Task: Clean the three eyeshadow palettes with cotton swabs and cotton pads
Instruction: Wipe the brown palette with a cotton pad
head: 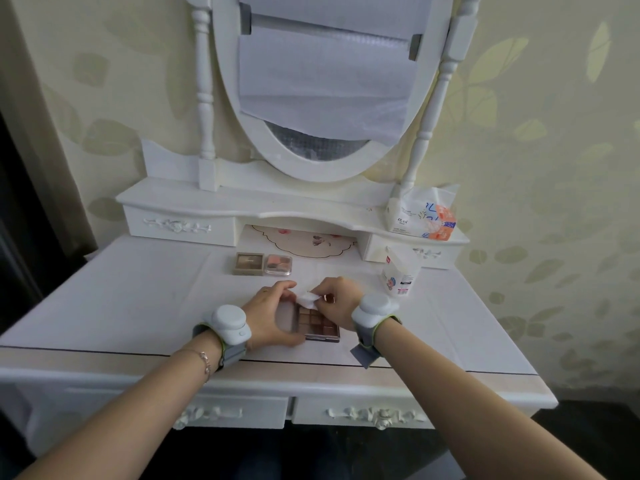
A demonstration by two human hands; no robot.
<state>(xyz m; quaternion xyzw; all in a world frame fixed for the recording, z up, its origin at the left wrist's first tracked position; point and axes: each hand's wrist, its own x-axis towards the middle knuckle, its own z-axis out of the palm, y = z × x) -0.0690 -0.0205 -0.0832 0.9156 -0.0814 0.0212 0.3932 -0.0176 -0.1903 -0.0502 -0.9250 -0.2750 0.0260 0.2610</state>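
An open brown eyeshadow palette (317, 323) lies near the front of the white dressing table (138, 299). My left hand (272, 315) grips its left side, thumb at the front edge and fingers at the back. My right hand (337, 301) pinches a white cotton pad (307, 299) against the palette's far left corner. Behind them lie a beige square palette (248, 264) and a pink rounded palette (278, 265), side by side, both untouched.
A white cotton swab container (398, 277) stands to the right of my right hand. A tissue pack (420, 216) sits on the raised shelf at the right. An oval mirror (322, 84) covered with paper rises behind. Drawers run along the table's front.
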